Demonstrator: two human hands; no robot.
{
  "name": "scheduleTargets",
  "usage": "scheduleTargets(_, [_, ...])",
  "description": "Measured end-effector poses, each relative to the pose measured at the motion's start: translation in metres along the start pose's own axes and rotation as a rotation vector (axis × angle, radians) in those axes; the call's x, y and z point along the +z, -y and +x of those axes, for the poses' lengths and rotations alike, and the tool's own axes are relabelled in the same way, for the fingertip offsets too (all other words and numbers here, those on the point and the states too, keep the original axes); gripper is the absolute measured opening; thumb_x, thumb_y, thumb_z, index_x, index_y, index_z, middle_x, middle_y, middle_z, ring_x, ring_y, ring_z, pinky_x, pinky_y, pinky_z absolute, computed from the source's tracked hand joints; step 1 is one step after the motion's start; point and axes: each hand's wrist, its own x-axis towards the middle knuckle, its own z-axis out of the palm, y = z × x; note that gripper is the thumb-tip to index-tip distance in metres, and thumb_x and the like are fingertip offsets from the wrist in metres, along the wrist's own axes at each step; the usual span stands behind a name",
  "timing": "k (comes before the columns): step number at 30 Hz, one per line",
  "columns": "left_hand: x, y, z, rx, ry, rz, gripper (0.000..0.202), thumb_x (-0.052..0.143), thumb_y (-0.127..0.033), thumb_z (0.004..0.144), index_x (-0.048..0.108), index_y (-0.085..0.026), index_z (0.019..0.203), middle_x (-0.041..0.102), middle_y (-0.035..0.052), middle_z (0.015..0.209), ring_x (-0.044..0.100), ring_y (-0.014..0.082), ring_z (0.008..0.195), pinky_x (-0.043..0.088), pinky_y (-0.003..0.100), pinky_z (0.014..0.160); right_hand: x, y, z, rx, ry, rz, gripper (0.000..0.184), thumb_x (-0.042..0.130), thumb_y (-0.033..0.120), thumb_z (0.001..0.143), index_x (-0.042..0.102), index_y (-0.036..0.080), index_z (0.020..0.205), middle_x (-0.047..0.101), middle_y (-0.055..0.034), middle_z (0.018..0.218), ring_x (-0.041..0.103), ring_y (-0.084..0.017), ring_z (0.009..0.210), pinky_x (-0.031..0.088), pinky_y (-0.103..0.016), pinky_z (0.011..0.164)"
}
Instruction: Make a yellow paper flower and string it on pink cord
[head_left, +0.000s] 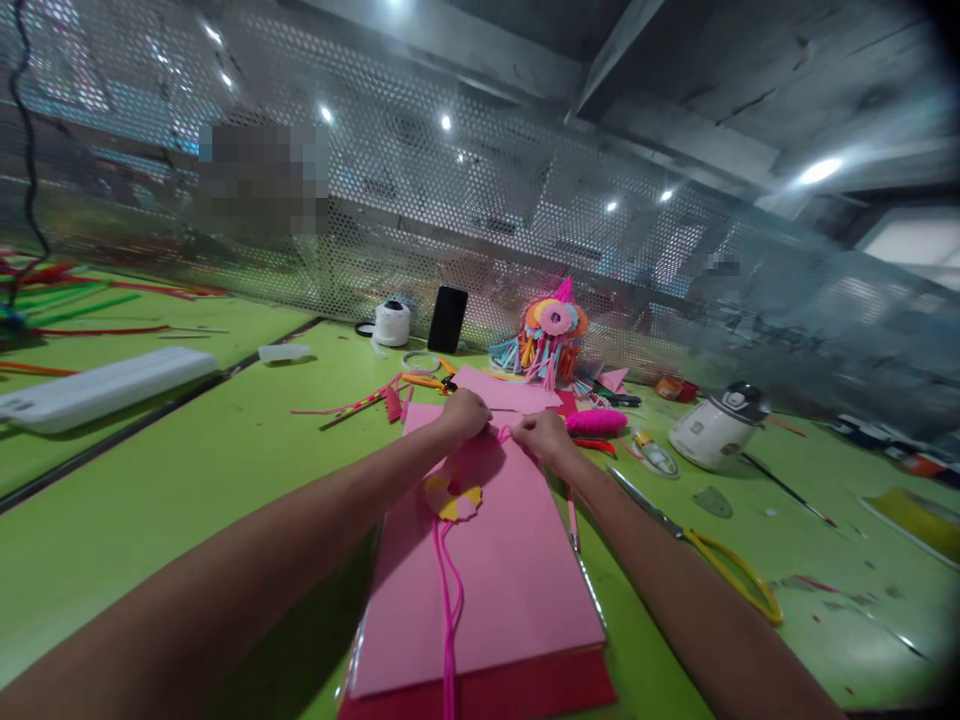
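My left hand (463,415) and my right hand (541,437) are both closed in a pinch above the far end of a stack of pink paper (517,570). A thin bright pink cord (504,434) loops between them, gripped at my fingertips; the exact hold of my left fingers is partly hidden. Nearer me on the paper lies a round scalloped flower of yellow and pink paper (466,503). Doubled strands of pink cord (451,620) trail from it to the bottom of the view. Red paper (540,690) shows under the pink stack.
Yellow-handled scissors (731,575) lie beside my right forearm. Behind my hands are a magenta yarn bundle (598,422), a tasselled paper ornament (553,325), a phone (448,318) and a white spool (391,324). A white pot (716,428) stands right; a white power strip (112,390) lies left.
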Motion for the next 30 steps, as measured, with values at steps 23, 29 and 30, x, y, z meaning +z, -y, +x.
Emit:
scheduleTargets(23, [0.005,-0.007,-0.032,0.251,-0.136,0.285,0.025,0.049,-0.008,0.067,0.071,-0.014,0.076,0.071,0.0101,0.073,0.063,0.0185,0.068,0.044,0.026,0.065,-0.003,0.0,0.001,0.092,0.05,-0.035,0.02,0.054,0.01,0.06,0.058,0.014,0.04,0.046,0.0008,0.034,0.048,-0.01,0.042,0.027,-0.021,0.043])
scheduleTargets(29, [0.009,-0.006,-0.029,0.211,-0.113,0.265,0.024,0.049,-0.01,0.07,0.072,-0.013,0.076,0.071,0.0088,0.068,0.063,0.0169,0.067,0.045,0.024,0.064,0.005,-0.008,0.011,0.051,-0.001,-0.056,0.017,0.054,0.009,0.059,0.06,0.013,0.043,0.046,0.002,0.037,0.047,-0.01,0.044,0.027,-0.021,0.045])
scheduleTargets(30, [0.01,-0.006,-0.029,0.202,-0.111,0.265,0.024,0.049,-0.01,0.07,0.072,-0.013,0.077,0.071,0.0087,0.068,0.063,0.0167,0.067,0.045,0.024,0.064,0.006,-0.009,0.013,0.037,-0.017,-0.061,0.016,0.054,0.009,0.059,0.06,0.013,0.045,0.048,0.0018,0.039,0.048,-0.01,0.046,0.027,-0.021,0.046])
